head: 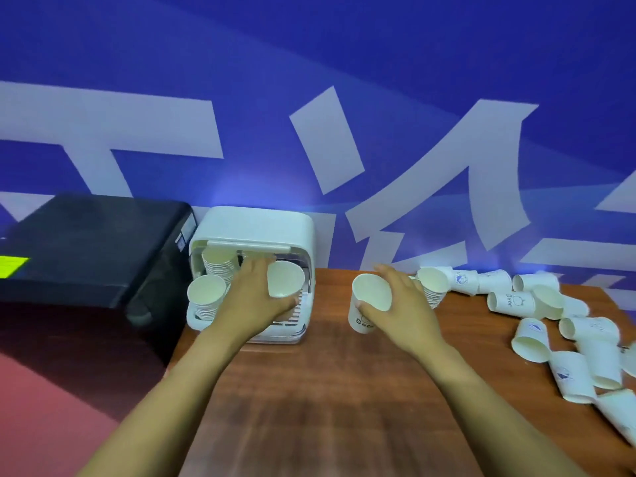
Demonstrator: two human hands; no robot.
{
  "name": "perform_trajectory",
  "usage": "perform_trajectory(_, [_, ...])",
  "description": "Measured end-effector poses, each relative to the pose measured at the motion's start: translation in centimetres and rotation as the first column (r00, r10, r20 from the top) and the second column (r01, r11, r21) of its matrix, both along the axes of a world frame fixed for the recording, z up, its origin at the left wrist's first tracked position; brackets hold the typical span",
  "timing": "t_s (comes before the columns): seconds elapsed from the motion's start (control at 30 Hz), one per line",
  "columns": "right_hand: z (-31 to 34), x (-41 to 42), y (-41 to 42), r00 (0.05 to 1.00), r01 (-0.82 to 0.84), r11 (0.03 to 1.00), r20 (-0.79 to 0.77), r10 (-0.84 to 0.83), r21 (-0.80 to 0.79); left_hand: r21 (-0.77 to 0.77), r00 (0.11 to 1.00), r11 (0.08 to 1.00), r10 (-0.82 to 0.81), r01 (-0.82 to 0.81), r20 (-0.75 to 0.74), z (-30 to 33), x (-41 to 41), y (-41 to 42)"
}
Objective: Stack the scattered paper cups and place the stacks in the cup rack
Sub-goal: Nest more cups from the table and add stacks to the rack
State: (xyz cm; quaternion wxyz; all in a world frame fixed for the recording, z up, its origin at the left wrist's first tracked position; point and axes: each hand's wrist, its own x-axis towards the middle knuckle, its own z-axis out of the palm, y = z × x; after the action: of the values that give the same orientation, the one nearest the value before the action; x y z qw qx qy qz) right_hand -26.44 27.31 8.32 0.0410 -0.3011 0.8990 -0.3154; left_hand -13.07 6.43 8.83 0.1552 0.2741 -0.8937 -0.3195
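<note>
At the far left sits a black box (93, 249) with a matte top, rounded corners and a yellow-green label near its left edge. Just to its right, at the table's back edge, stands the cup rack (254, 225), a white plastic case with a smooth, rounded hood and a slotted base tray. Inside it, at the back left, a stack of white paper cups (218, 265) leans with its ribbed rims showing; a second stack (206, 296) stands at the front left corner, mouth open toward the camera.

The left hand (253, 297) reaches into the rack, fingers and thumb curled round a cup (285, 278) held at the front right of the rack, its round mouth tilted toward the viewer. Whether it is one cup or several nested cannot be told.

The table (327, 390) is wood-grained and reddish brown, with a slight sheen. Over it, right of the rack, the right hand (401, 309) grips a single cup (370, 304), white and tapered, with dark lettering low on its side, tilted so the pale inside shows. Just behind this hand a short stack (432, 287) lies tipped on the table.

Further right, loose cups (568, 339) lie scattered on their sides, touching and overlapping, some bearing small blue prints or dark lettering. Behind everything runs a blue wall (309, 46) with broad pale strokes.
</note>
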Motion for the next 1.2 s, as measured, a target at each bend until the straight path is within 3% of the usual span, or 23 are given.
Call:
perform_trajectory(0.3, [-1.1,7.0,-8.2,0.995,-0.075,0.997,0.061,0.075,0.001,0.062,1.0,0.998,-0.019,0.018,0.018,-0.9,7.2,-7.8])
perform_trajectory(0.53, [-0.6,8.7,-13.7,0.988,-0.153,0.988,0.04,0.152,0.011,0.084,0.996,0.992,0.091,-0.092,0.007,-1.1,7.5,-12.5])
perform_trajectory(0.7, [-1.2,8.9,-17.0,0.989,-0.147,0.988,-0.029,0.146,-0.048,0.122,0.997,0.99,0.071,-0.069,-0.011,-2.2,6.8,-13.8])
perform_trajectory(1.2, [-4.6,7.6,-20.6,0.984,-0.171,0.985,0.061,0.168,0.039,0.127,0.983,0.991,0.009,-0.032,0.182,-6.7,4.2,-15.3])
